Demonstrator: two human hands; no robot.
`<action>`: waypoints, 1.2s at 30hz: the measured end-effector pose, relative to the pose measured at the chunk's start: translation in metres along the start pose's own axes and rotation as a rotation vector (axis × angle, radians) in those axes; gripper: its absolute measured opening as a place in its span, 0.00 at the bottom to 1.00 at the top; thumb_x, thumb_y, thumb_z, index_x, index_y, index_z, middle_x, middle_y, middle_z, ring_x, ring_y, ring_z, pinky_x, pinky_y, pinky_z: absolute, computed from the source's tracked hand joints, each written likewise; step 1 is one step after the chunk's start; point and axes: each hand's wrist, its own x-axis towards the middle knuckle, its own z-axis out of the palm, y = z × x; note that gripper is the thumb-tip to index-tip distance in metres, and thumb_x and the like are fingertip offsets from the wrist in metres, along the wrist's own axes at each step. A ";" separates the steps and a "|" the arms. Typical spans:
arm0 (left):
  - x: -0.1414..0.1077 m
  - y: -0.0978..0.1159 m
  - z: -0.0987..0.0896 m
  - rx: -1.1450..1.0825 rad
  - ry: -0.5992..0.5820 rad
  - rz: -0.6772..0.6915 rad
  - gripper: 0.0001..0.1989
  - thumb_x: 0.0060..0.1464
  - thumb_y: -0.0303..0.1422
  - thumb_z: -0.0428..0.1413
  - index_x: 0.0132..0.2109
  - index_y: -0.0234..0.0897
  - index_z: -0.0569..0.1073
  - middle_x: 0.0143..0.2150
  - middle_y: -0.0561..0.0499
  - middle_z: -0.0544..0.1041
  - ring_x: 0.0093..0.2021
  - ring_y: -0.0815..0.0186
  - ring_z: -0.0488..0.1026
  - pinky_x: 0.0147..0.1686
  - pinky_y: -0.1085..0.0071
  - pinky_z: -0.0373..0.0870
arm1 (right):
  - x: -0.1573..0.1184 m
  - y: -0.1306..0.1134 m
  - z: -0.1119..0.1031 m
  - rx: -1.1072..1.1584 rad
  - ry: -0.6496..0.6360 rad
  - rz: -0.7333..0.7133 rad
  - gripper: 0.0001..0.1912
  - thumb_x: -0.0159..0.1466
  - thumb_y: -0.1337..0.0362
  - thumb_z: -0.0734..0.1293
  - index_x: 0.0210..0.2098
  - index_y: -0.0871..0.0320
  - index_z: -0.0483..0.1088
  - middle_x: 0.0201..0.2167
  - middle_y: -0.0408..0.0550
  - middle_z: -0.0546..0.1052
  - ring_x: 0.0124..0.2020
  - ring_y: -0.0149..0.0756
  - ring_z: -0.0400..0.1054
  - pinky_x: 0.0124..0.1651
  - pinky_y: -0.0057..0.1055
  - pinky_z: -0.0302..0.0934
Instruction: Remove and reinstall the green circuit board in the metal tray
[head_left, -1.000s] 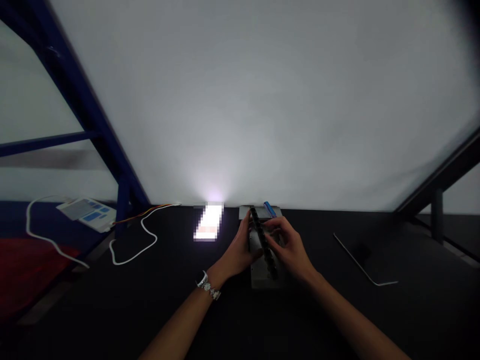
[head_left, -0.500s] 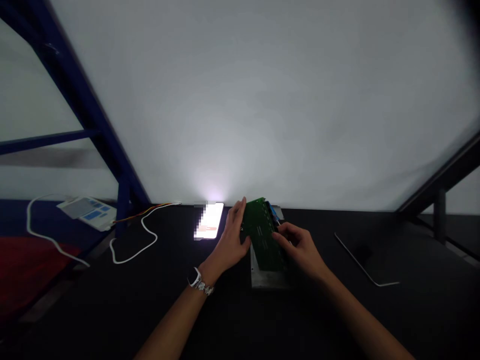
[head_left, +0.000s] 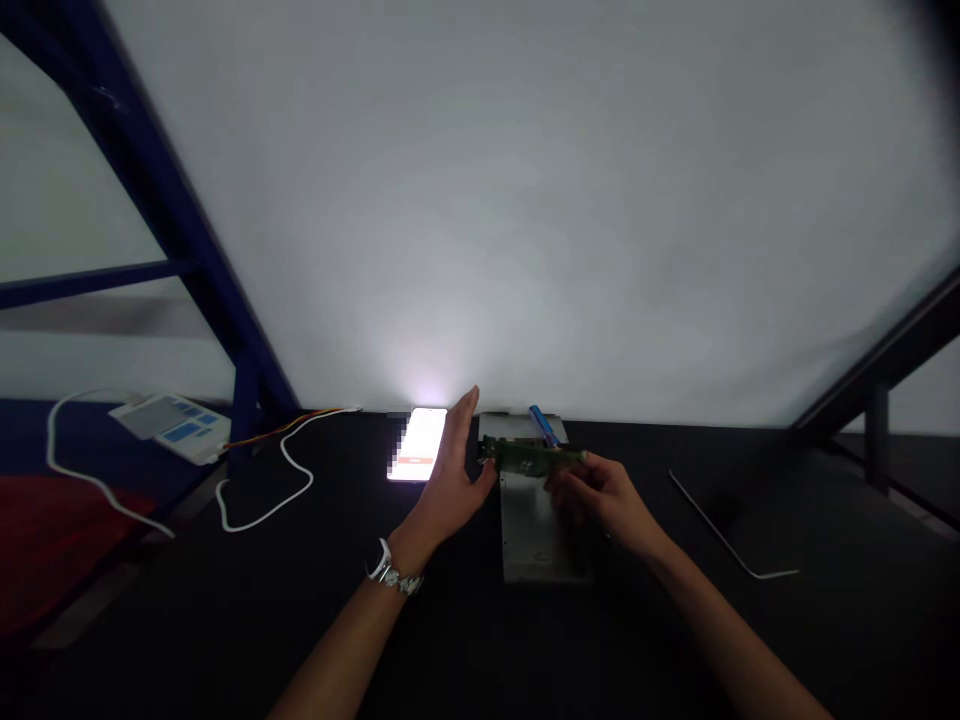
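A green circuit board, seen nearly edge-on and blurred, is tilted above a flat grey metal plate. My right hand pinches the board at its right end, with thumb and fingers closed on it. At the board's left end is my left hand, fingers stretched out and thumb apart; the thumb tip is close to the board, and I cannot tell if it touches. Behind the board, a blue pen-like object lies on the far part of the plate.
A lit phone lies left of my left hand, near the wall. Farther left are a white cable and a white-and-blue panel. A thin bent metal rod rests on the black table at right. Blue frame posts stand left.
The green board has turned from showing its broad face to nearly edge-on, uncovering more of the metal plate and the blue object. My left hand's fingers have come off the board's face.
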 end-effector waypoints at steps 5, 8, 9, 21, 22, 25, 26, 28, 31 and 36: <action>0.000 0.000 -0.001 -0.061 0.019 0.000 0.36 0.59 0.39 0.57 0.69 0.50 0.50 0.70 0.46 0.50 0.69 0.50 0.49 0.65 0.50 0.55 | 0.000 0.005 -0.001 0.166 -0.049 0.053 0.21 0.59 0.58 0.71 0.50 0.54 0.68 0.37 0.46 0.75 0.29 0.31 0.68 0.29 0.27 0.64; -0.001 0.002 0.004 -0.102 0.031 -0.048 0.33 0.60 0.39 0.56 0.68 0.52 0.54 0.70 0.47 0.53 0.68 0.52 0.52 0.63 0.51 0.58 | 0.000 0.008 0.006 0.241 -0.046 0.092 0.18 0.59 0.58 0.71 0.47 0.53 0.68 0.37 0.45 0.74 0.34 0.35 0.70 0.32 0.32 0.68; -0.002 0.003 0.007 -0.118 0.034 -0.064 0.32 0.60 0.39 0.56 0.67 0.53 0.54 0.69 0.47 0.53 0.68 0.52 0.53 0.63 0.52 0.59 | 0.000 0.010 0.008 0.255 -0.041 0.096 0.18 0.59 0.57 0.71 0.45 0.53 0.67 0.37 0.45 0.75 0.35 0.36 0.71 0.33 0.33 0.69; -0.020 0.011 0.047 -0.179 -0.051 -0.181 0.31 0.58 0.40 0.58 0.65 0.47 0.58 0.66 0.42 0.57 0.64 0.51 0.59 0.58 0.52 0.65 | -0.003 0.007 0.023 0.291 -0.028 0.082 0.18 0.55 0.58 0.75 0.41 0.53 0.66 0.37 0.47 0.78 0.33 0.37 0.75 0.35 0.32 0.68; -0.019 0.011 0.047 -0.181 -0.052 -0.189 0.30 0.58 0.40 0.58 0.65 0.46 0.59 0.66 0.42 0.57 0.64 0.52 0.59 0.58 0.53 0.66 | -0.002 0.006 0.022 0.289 -0.035 0.078 0.18 0.55 0.58 0.75 0.41 0.53 0.66 0.37 0.47 0.78 0.34 0.37 0.75 0.35 0.32 0.68; -0.014 0.011 0.041 -0.220 -0.030 -0.256 0.23 0.61 0.42 0.54 0.61 0.43 0.65 0.62 0.43 0.65 0.60 0.54 0.64 0.55 0.57 0.68 | 0.000 0.008 0.014 0.281 -0.031 0.103 0.19 0.56 0.56 0.74 0.41 0.53 0.64 0.36 0.46 0.77 0.32 0.37 0.74 0.30 0.30 0.68; -0.012 0.010 0.038 -0.243 -0.019 -0.293 0.21 0.62 0.43 0.52 0.59 0.41 0.67 0.59 0.43 0.68 0.58 0.55 0.67 0.53 0.58 0.69 | 0.001 0.010 0.011 0.268 -0.015 0.114 0.20 0.56 0.55 0.74 0.41 0.53 0.63 0.35 0.45 0.76 0.31 0.36 0.73 0.28 0.29 0.67; -0.008 0.007 0.031 -0.299 -0.002 -0.389 0.20 0.64 0.45 0.48 0.55 0.39 0.71 0.52 0.45 0.75 0.51 0.57 0.72 0.49 0.60 0.70 | 0.004 0.013 0.005 0.228 0.032 0.117 0.21 0.55 0.55 0.74 0.41 0.53 0.63 0.32 0.42 0.74 0.29 0.33 0.70 0.25 0.27 0.67; -0.005 -0.003 0.026 -0.363 0.009 -0.520 0.23 0.63 0.48 0.47 0.51 0.37 0.75 0.44 0.45 0.79 0.44 0.58 0.75 0.45 0.61 0.71 | 0.006 0.016 -0.001 0.186 0.130 0.058 0.21 0.53 0.55 0.76 0.37 0.54 0.63 0.29 0.38 0.68 0.26 0.28 0.64 0.20 0.23 0.64; -0.008 -0.011 0.029 -0.451 -0.121 -0.579 0.22 0.61 0.48 0.51 0.49 0.37 0.78 0.41 0.45 0.80 0.42 0.56 0.75 0.42 0.60 0.71 | 0.005 0.009 0.002 0.131 0.264 -0.017 0.20 0.52 0.55 0.76 0.36 0.55 0.66 0.29 0.39 0.68 0.23 0.26 0.61 0.17 0.21 0.59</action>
